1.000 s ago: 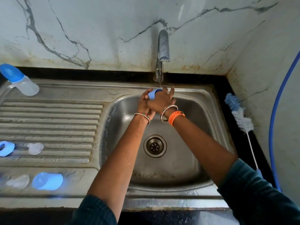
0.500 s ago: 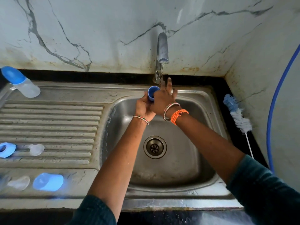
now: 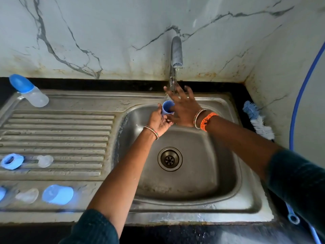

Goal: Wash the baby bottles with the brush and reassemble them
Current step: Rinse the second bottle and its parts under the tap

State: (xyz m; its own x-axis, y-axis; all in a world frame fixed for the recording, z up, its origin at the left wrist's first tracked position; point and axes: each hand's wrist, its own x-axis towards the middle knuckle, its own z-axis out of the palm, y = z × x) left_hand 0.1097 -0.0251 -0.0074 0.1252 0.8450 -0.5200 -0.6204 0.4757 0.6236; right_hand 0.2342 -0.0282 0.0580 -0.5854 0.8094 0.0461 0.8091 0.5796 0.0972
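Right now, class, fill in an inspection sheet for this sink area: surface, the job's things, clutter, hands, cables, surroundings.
Surface: steel sink with ribbed drainboard, wet.
Job's things: blue cap held under the tap; capped bottle lying at the drainboard's back; blue ring, clear teat, second teat and blue cup lying apart near its front; bottle brush lying right of the basin.
Clutter: nothing seen.
Hands: left hand grips the cap; right hand open, fingers spread, under the running water.
Cables: blue hose along the right wall.
Surroundings: stained marble-pattern wall.
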